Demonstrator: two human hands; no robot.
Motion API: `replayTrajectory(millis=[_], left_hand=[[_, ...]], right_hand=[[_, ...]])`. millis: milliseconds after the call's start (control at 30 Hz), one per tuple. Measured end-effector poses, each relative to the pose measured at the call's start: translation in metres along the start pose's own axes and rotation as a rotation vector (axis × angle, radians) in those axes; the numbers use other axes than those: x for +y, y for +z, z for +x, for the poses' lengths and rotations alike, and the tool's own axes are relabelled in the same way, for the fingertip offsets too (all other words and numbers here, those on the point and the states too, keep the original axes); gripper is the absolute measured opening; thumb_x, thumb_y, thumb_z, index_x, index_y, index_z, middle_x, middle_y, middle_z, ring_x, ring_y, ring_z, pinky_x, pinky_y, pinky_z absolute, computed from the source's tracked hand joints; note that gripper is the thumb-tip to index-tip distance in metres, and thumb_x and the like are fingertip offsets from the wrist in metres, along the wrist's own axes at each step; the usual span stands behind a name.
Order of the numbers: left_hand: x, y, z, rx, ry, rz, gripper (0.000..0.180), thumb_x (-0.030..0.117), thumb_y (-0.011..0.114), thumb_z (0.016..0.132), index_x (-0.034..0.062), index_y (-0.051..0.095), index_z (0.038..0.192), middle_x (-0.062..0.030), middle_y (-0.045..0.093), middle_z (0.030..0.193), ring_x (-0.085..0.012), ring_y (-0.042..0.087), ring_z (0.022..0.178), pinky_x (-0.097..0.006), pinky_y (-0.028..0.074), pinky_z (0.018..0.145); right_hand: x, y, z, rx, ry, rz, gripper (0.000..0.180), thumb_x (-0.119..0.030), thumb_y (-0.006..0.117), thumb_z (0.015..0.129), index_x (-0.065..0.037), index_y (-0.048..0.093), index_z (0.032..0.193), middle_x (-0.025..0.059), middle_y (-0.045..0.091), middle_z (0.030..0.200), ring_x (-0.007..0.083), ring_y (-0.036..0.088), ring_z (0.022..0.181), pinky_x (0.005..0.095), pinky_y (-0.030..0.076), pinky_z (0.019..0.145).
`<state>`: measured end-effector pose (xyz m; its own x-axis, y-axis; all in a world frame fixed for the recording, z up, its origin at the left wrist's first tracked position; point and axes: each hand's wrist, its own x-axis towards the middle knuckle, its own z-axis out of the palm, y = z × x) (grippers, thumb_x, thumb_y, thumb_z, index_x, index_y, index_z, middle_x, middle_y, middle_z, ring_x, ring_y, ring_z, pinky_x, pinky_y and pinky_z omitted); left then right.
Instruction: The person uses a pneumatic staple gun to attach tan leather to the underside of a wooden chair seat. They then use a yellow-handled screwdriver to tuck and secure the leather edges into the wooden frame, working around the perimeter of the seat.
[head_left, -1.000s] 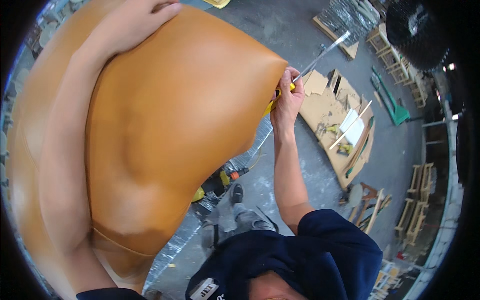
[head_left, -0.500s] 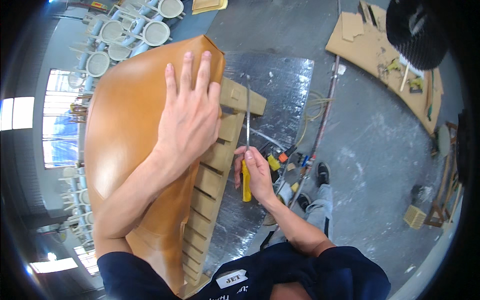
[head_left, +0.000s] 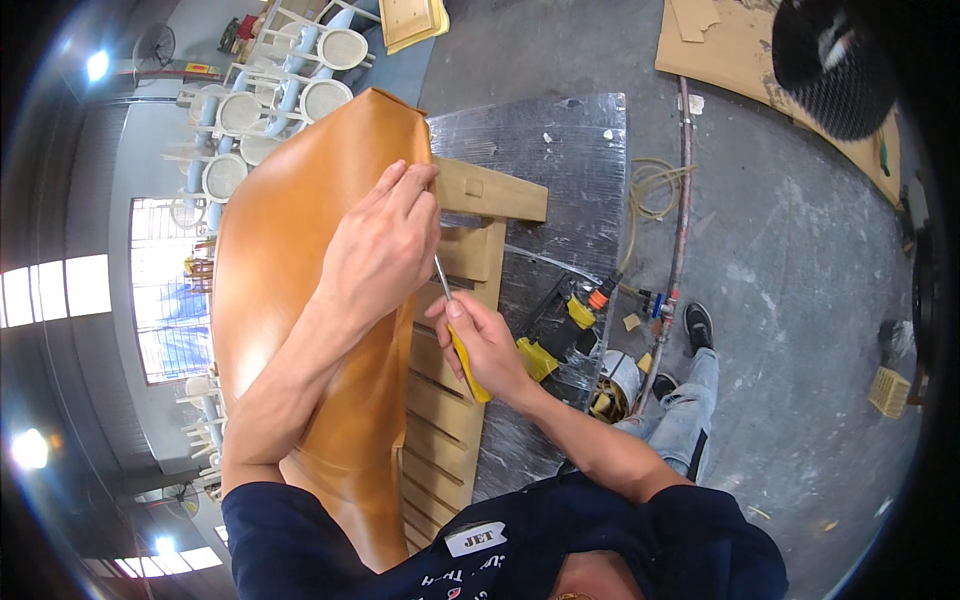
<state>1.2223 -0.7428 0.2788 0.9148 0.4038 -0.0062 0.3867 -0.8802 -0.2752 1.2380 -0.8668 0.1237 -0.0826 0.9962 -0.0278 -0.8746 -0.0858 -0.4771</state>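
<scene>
Glossy tan leather upholstery covers a large curved seat piece, which rests on its side and shows a pale wooden frame with slats along its right. At the upper right edge of the leather, the fingers of my left hand are bent together and grip the material. My right hand is closed around the yellow handle of a screwdriver. Its thin metal shaft slants up to the leather edge beneath my left hand, where the tip is hidden.
Plastic film wraps the dark work surface. On it lies a black and yellow air tool with an orange connector and a hose. A white bucket stands by a long pipe. White chair frames are stacked at far left.
My left hand went from lying flat with spread fingers to gripping the leather edge. My right hand swung the screwdriver's shaft leftward to that edge. The view has also shifted.
</scene>
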Motion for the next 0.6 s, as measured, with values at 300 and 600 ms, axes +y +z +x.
replayTrajectory(millis=[300, 600], left_hand=[[-0.002, 0.000, -0.002, -0.005, 0.007, 0.002, 0.010, 0.000, 0.064, 0.086, -0.0039, 0.056, 0.090, -0.0169, 0.063, 0.118, -0.0386, 0.064, 0.105, -0.042, 0.054, 0.095], [-0.002, -0.002, -0.002, -0.037, -0.010, -0.027, 0.011, 0.001, 0.065, 0.086, -0.0041, 0.057, 0.091, -0.0174, 0.062, 0.117, -0.0393, 0.064, 0.104, -0.042, 0.053, 0.095]], right_hand=[[-0.020, 0.000, 0.042, 0.037, -0.069, -0.107, 0.030, -0.030, 0.041, 0.108, -0.004, 0.053, 0.100, -0.0003, 0.050, 0.072, 0.0048, 0.044, 0.050, 0.0232, 0.034, 0.044], [-0.035, -0.022, 0.055, -0.008, -0.085, -0.195, 0.033, -0.031, 0.045, 0.107, -0.002, 0.058, 0.099, -0.0026, 0.049, 0.071, 0.0048, 0.043, 0.056, 0.0229, 0.036, 0.050]])
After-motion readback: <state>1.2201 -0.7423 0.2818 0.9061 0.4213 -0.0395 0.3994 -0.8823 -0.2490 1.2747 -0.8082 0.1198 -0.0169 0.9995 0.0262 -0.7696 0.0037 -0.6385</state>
